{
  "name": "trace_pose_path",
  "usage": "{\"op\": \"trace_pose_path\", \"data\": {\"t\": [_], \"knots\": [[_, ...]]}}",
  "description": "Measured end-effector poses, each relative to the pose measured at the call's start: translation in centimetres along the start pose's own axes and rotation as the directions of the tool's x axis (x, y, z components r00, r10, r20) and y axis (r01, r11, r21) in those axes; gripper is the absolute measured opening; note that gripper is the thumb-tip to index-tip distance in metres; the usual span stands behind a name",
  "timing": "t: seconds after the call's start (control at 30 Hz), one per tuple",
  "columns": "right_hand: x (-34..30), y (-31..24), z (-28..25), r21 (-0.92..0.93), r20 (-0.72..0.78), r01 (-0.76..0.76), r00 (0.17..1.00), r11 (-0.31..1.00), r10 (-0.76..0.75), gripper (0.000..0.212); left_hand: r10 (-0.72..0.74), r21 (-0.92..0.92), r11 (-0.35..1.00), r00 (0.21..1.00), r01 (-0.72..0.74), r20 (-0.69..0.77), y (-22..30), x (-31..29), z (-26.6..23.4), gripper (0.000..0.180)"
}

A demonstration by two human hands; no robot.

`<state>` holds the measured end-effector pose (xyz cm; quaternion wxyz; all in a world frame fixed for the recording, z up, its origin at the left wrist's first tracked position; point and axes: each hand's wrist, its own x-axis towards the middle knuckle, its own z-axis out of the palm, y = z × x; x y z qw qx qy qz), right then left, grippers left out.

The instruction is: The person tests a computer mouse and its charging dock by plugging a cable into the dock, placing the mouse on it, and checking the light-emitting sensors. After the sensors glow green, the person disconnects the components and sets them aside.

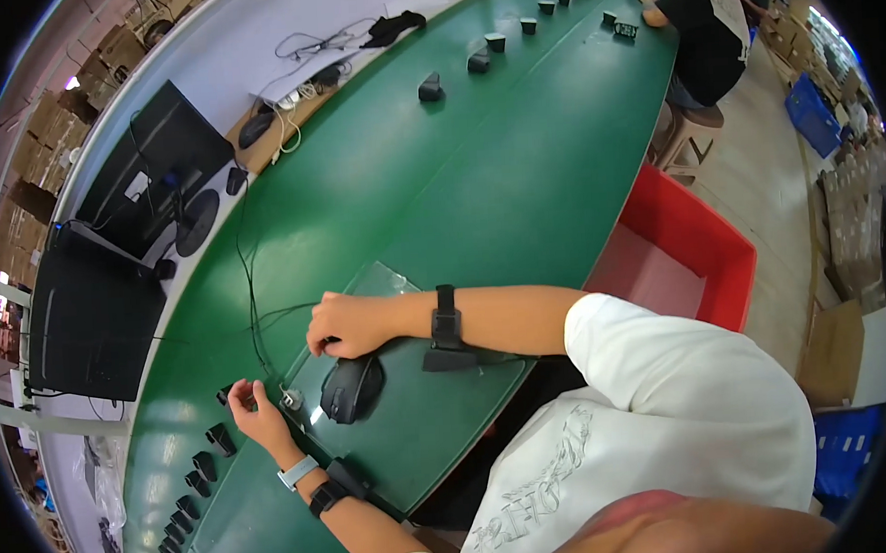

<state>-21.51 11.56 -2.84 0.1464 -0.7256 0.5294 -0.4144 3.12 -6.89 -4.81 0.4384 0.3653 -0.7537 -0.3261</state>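
Note:
My left hand (257,414) is at the left of the bench, thumb and fingers apart. Its fingertips are beside a small black block-like piece (224,395); whether they touch it is unclear. My right hand (355,323) is curled above a clear sheet (440,407) on the green bench. A bit of something dark shows under its fingers, too hidden to name. Just below that hand lies a black rounded device (352,393), shaped like a computer mouse. Between my hands, a small pale connector (290,398) sits by the sheet's edge, near thin dark cables (253,316).
Small black pieces (202,465) line the bench's left side; more (430,87) stand along its far part. Two black monitors (147,182) stand beyond the left edge. A red bin (727,252) is at the right. A co-worker (706,37) sits at the far end.

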Motion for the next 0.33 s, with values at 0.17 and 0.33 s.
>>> {"op": "trace_pose_path", "data": {"t": [0.17, 0.33], "knots": [[0.4, 0.3, 0.0, -0.049, -0.054, 0.009, 0.998, 0.999, -0.011, 0.016, -0.036, -0.007, 0.999, 0.998, 0.037, 0.052, 0.0, 0.3, 0.0, 0.021], [0.1, 0.3, -0.3, -0.014, -0.02, 0.002, 1.0, 1.0, -0.003, 0.014, -0.074, 0.009, 0.997, 0.994, 0.073, 0.075, -0.5, 0.6, 0.4, 0.021]]}}
